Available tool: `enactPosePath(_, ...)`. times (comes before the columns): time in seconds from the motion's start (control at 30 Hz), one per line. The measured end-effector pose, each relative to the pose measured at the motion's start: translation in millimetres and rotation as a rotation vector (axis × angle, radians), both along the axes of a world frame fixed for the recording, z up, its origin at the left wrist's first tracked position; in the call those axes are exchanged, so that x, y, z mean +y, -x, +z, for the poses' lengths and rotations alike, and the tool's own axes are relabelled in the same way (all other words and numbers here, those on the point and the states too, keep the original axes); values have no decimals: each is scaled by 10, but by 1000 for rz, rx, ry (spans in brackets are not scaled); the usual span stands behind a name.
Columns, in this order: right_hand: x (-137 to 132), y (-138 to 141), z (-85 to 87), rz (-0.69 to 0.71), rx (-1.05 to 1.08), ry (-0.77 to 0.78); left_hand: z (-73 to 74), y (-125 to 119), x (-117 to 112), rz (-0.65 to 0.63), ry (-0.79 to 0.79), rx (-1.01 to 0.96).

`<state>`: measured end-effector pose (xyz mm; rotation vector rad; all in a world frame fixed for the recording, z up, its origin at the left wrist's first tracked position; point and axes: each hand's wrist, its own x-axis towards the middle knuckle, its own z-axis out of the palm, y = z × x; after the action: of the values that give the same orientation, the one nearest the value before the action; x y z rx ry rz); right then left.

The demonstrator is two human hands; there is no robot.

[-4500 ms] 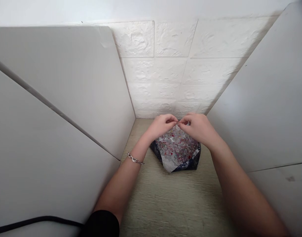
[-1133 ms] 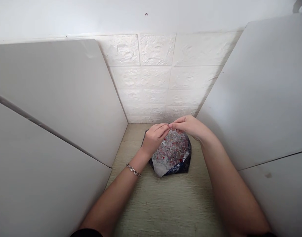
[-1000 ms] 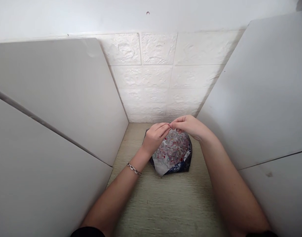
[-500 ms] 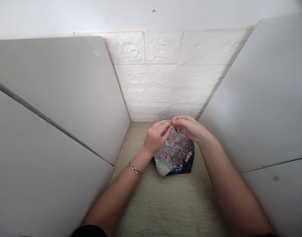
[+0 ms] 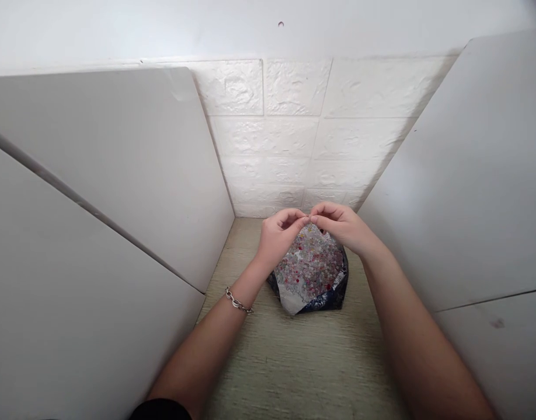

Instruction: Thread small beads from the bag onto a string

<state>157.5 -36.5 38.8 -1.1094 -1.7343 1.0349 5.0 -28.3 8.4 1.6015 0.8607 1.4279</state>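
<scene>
Small beads [image 5: 309, 262] in pink, red, clear and a few yellow tones lie heaped on a silvery lining inside an opened dark blue bag [image 5: 324, 301]. Above the far side of this bag my left hand [image 5: 280, 234] and my right hand [image 5: 338, 224] meet, fingertip to fingertip. Thumb and forefinger of each hand are pinched together. Whatever is between them is too small to name. A chain bracelet [image 5: 239, 302] circles my left wrist.
The bag rests on a greenish wood-grained surface [image 5: 294, 367]. Pale grey panels stand at the left [image 5: 132, 157] and right [image 5: 465, 192]. A white brick-patterned wall [image 5: 289, 137] closes off the back.
My hands have shifted slightly and the pinching fingers of both now show more plainly. The whole view has moved a little. The bag and beads look the same.
</scene>
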Motion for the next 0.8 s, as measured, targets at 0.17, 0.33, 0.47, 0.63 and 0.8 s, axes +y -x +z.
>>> enactPosePath(0.17, -13, -10, 19, 4, -58, -6, 43, 24, 38, -114, 174, -93)
enactPosePath(0.33, -1, -22, 2, 8, -82, -17, 54, 41, 46, -65, 145, -43)
enactPosePath(0.47, 11, -33, -15, 15, -84, -30, 48, 51, 41, -19, 9, 77)
enactPosePath(0.63, 17, -34, -22, 15, -80, -27, 33, 60, 30, 61, -189, 207)
enactPosePath(0.8, 21, -14, -33, -13, -51, -38, -5, 56, 31, 169, -388, 335)
